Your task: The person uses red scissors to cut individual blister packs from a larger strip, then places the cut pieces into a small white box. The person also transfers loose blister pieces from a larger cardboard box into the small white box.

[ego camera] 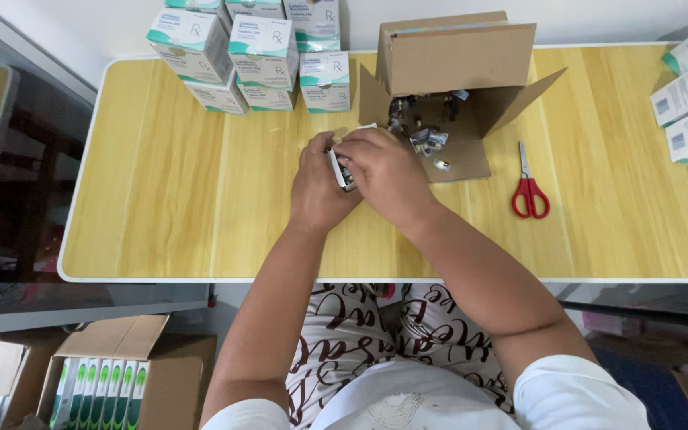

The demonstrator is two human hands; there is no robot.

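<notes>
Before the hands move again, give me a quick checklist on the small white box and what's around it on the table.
1. Small white box held by both hands: ok, left hand and right hand close around it.
2. Box contents or flap state: cannot tell, the fingers cover most of it.
3. Open cardboard carton lies within reach on its side: ok, just beyond the hands, small items spilling at its mouth.
4. Red scissors away from the hands: ok, lying apart to the right.
5. Stacked white-and-teal boxes steady: ok, at the far edge of the wooden table.
</notes>
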